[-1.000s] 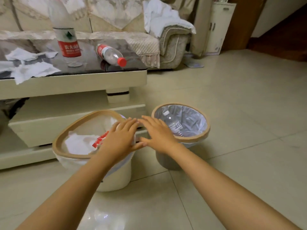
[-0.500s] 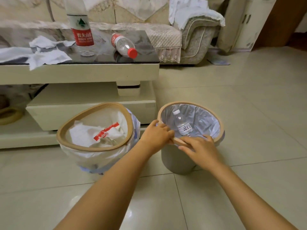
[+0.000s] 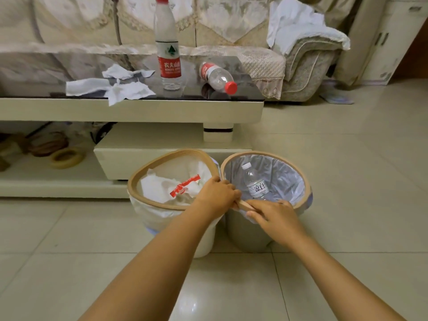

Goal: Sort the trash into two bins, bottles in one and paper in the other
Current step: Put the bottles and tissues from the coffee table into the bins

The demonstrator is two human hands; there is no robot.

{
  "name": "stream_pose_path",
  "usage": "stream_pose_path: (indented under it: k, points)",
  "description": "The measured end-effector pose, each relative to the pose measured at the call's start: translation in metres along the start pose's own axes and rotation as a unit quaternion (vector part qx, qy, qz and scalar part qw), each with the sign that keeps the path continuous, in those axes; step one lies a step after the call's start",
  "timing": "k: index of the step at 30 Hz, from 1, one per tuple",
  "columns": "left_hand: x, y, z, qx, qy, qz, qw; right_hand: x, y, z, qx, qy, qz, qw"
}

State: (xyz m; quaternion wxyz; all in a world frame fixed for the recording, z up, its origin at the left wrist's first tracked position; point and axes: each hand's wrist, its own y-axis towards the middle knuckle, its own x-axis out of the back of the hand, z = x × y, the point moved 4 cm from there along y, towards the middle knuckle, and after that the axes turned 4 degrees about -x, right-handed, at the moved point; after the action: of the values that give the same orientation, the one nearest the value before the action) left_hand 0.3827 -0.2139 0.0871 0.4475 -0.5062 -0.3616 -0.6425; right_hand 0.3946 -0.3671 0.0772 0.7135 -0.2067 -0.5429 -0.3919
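Note:
Two bins stand side by side on the floor. The left bin [image 3: 143, 179] holds crumpled white paper [image 3: 159, 186] and a red-printed wrapper. The right bin [image 3: 301, 177], lined with a grey bag, holds a clear bottle [image 3: 253, 181]. My left hand [image 3: 216, 195] and my right hand [image 3: 273, 214] both grip the near rim of the right bin. On the glass table an upright bottle with a red label [image 3: 168, 49] stands beside a bottle lying on its side [image 3: 217, 76]. Torn white paper [image 3: 115, 86] lies to their left.
The low coffee table [image 3: 129, 110] stands just behind the bins, with a lower shelf holding tape rolls [image 3: 66, 156]. A sofa [image 3: 305, 66] with a white cloth sits at the back right. Tiled floor [image 3: 347, 158] stretches to the right.
Both hands moved from the left bin's rim onto the right bin's near rim and closed on it. The view has shifted, so the bins now sit closer together in frame.

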Motion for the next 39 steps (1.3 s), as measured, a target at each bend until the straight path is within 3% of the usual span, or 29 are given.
stream_pose_path:
  k: [4,8,12,17,25,30,34,39]
  points:
    - [-0.002,-0.010,0.009,0.035,-0.093,-0.055,0.994,0.008,0.007,0.011,-0.014,0.043,-0.011,0.999]
    - [0.012,-0.039,0.033,0.135,-0.206,-0.151,0.957,0.021,0.019,0.026,-0.018,0.023,-0.015,0.999]
    - [0.031,-0.070,0.063,0.234,-0.257,-0.126,0.929,0.046,0.030,0.053,-0.017,-0.005,-0.005,1.000]
    - [0.081,-0.100,0.092,0.276,-0.279,-0.122,0.911,0.104,0.043,0.097,-0.010,0.005,0.015,1.000]
    - [0.205,-0.140,0.142,0.275,-0.297,-0.074,0.911,0.214,0.072,0.161,-0.032,0.008,0.047,0.998]
    - [0.281,-0.149,0.185,0.287,-0.337,-0.091,0.892,0.272,0.102,0.189,-0.055,0.011,0.068,0.996]
    - [0.305,-0.128,0.215,0.269,-0.321,-0.084,0.904,0.290,0.133,0.185,-0.069,0.008,0.075,0.995]
    - [0.299,-0.058,0.255,0.282,-0.318,-0.110,0.899,0.267,0.184,0.151,-0.079,0.025,0.080,0.993]
